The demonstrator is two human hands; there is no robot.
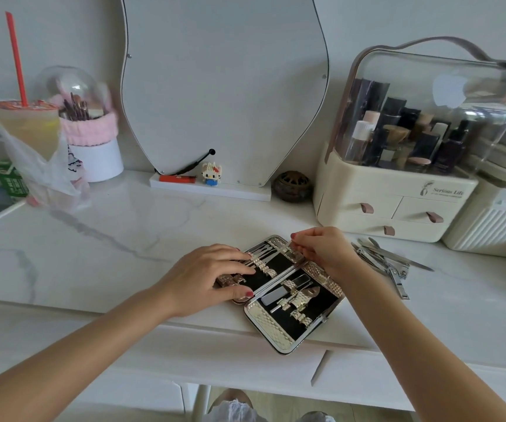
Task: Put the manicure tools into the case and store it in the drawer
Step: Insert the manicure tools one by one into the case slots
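Observation:
A gold-patterned manicure case (279,338) lies open near the front edge of the white marble table (108,239), its black lining showing several tools under gold straps. My left hand (212,278) rests on the case's left half, fingers fairly straight over the tools there. My right hand (321,248) pinches a thin metal tool (279,248) by its end, holding it over the far corner of the left half. Several loose metal tools (388,263), clippers among them, lie on the table to the right of the case.
A cream cosmetics organizer (392,208) with small drawers stands at the back right, a white ribbed box (489,229) beside it. A mirror (224,86), a dark round burner (292,186), a drink cup in a bag (32,132) and a brush holder (93,141) line the back. A table drawer front (367,379) sits below the edge.

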